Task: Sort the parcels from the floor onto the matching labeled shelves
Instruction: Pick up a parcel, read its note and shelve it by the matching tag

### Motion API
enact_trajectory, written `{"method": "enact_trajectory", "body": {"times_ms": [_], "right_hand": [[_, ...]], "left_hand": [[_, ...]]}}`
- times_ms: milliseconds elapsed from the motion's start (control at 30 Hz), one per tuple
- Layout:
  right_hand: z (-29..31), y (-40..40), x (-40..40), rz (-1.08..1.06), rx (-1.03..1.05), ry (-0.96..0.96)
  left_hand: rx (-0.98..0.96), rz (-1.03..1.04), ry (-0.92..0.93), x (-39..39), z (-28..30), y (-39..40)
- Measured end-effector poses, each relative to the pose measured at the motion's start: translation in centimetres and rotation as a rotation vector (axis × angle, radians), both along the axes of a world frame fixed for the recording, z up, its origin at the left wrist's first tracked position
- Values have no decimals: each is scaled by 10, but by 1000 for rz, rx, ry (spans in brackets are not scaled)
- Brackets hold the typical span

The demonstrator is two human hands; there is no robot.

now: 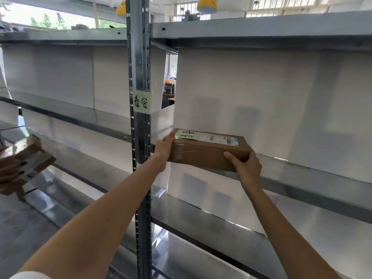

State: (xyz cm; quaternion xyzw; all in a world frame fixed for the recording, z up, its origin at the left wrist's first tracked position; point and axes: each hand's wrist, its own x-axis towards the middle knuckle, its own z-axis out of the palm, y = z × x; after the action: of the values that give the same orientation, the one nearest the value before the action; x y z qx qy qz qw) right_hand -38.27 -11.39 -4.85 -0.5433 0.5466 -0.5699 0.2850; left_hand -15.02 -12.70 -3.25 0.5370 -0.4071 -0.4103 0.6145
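Note:
A brown cardboard parcel (203, 153) with a green handwritten tag and a white shipping label on top sits at the front edge of the middle metal shelf (314, 176), right of the upright post. My left hand (166, 147) holds its left end, fingers up along the side. My right hand (244, 165) grips its right front corner, thumb on the front face. A green label (142, 102) with matching handwritten characters is stuck on the post.
The grey upright post (141, 137) stands between two shelf bays. At the left edge another person's hand (11, 170) holds a second cardboard parcel (30, 160). White panels back the shelves. A lower shelf (241, 234) runs beneath.

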Motion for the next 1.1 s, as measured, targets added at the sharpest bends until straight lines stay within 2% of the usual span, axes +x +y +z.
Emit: {"method": "enact_trajectory", "body": {"times_ms": [233, 433, 600, 800, 1100], "right_hand": [[-9, -19, 4, -120, -89, 192], [-14, -40, 12, -201, -55, 260], [-13, -53, 15, -219, -31, 320], [-13, -61, 16, -213, 16, 350], [-23, -68, 20, -219, -6, 327]], "left_hand": [[-23, 76, -125, -5, -1, -37], [14, 143, -245, 0, -2, -75], [-7, 175, -271, 2, -7, -100], [-2, 200, -268, 5, -12, -115], [41, 284, -378, 8, -12, -130]]}}
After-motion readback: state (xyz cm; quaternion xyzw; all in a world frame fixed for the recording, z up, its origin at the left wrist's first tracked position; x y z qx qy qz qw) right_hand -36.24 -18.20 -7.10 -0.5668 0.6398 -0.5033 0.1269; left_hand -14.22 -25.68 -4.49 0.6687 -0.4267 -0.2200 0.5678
